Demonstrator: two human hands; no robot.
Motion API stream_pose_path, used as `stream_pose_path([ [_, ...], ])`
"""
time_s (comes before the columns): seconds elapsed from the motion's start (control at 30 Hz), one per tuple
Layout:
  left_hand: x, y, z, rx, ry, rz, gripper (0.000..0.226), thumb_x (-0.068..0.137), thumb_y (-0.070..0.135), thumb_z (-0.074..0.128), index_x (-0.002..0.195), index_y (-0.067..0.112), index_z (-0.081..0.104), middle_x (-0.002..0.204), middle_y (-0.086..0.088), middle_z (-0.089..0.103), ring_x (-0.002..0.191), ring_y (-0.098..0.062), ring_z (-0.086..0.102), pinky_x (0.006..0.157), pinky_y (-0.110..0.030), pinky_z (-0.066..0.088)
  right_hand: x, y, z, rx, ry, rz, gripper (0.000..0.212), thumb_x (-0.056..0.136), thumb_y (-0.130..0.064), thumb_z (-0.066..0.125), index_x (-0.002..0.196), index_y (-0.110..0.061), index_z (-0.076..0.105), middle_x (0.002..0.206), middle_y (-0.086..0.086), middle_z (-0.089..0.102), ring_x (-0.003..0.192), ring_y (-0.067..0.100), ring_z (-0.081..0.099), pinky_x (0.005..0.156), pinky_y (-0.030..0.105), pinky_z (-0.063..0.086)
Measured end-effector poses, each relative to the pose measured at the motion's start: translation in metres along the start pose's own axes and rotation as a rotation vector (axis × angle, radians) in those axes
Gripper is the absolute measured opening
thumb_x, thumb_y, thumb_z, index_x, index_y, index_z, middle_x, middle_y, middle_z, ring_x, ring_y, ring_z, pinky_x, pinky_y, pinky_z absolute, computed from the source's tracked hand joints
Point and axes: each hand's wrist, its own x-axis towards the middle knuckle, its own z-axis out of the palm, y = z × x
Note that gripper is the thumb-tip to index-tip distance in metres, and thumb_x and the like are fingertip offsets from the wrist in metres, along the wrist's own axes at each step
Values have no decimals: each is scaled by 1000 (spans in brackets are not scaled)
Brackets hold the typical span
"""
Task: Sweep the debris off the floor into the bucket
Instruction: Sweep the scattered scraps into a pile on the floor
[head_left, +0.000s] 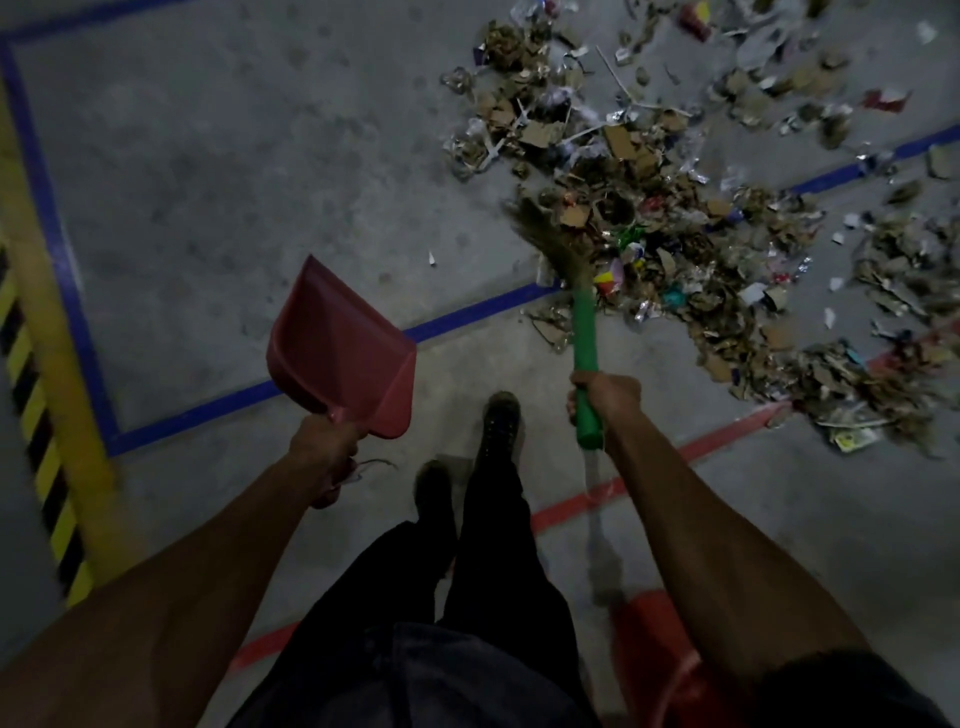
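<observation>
Left hand (326, 451): grips handle of red plastic dustpan (340, 347), raised, lower centre-left. Right hand (605, 391): grips green-handled grass broom (584, 332), bristles at edge of cardboard-and-wrapper debris pile (701, 228), upper right. Red bucket (657, 654): bottom right. Step: gathering. Next: lower dustpan beside pile.

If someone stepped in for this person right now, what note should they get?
Left hand grips the red dustpan, raised off the floor and empty.
Right hand grips the broom; its bristles meet the near edge of the debris.
Bucket: red, partly hidden by the right arm.
Done: nothing scooped, by the look of it.
Left: gather the debris, fill the dustpan, tip it into the bucket.
</observation>
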Motion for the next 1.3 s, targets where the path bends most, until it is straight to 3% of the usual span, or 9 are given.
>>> stream_pose_path([
  [0.13,-8,-8,-3,-4,-18,-1,20,90,9,64,74,2,53,66,-13,47,51,-22,41,28,-16,36,-54,50,22,-71,-141,-88,9,89,-3,62,81,-1,58,58,11,53,35,16,48,36,23,41],
  [0.27,-15,-14,-6,-17,-22,1,22,90,7,60,71,6,50,61,-11,42,43,-19,37,31,-12,31,-70,81,38,-96,-233,1,10,88,-3,64,80,0,59,57,11,55,29,13,47,32,19,39],
  [0.37,-17,-15,-5,-36,-30,32,26,90,4,58,68,8,46,56,-9,37,28,-11,33,31,-11,27,-57,78,27,-84,-175,94,15,85,-1,66,75,3,56,52,13,55,28,16,48,32,19,39],
  [0.57,-20,-18,3,19,-50,38,21,92,12,59,72,10,50,64,-9,43,49,-18,38,35,-12,32,-27,53,-27,44,18,103,17,88,-1,63,100,4,52,65,15,52,44,22,49,36,23,40],
  [0.7,-25,-22,12,21,-79,29,21,91,11,60,73,8,52,66,-11,46,53,-20,40,52,-27,36,-56,74,-38,-5,-14,45,10,88,-4,65,93,3,59,63,14,55,37,18,49,35,22,42],
  [0.87,-35,-37,27,22,-86,28,13,91,7,60,80,4,52,64,-11,45,53,-20,40,52,-28,35,-87,128,-48,-80,-140,103,12,87,-5,65,77,-3,59,48,8,55,31,14,47,32,18,38],
  [1.03,-46,-58,55,-8,-71,18,20,92,5,58,73,6,50,63,-11,43,51,-19,38,49,-27,34,-52,132,-102,-139,-83,187,16,87,-2,63,73,2,55,37,6,53,28,14,47,31,19,39],
  [1.17,-54,-81,85,-7,-39,18,21,90,4,58,71,7,50,60,-10,43,49,-18,38,40,-21,34,-9,101,-154,-34,-4,146,15,89,-3,60,77,1,52,44,11,54,27,14,47,31,19,40],
  [1.3,-68,-98,112,-8,-55,-19,25,88,16,62,66,12,49,59,-8,42,48,-19,37,51,-27,34,-10,101,-180,2,-27,88,15,89,-3,60,77,0,53,50,11,53,29,14,47,33,19,40],
])
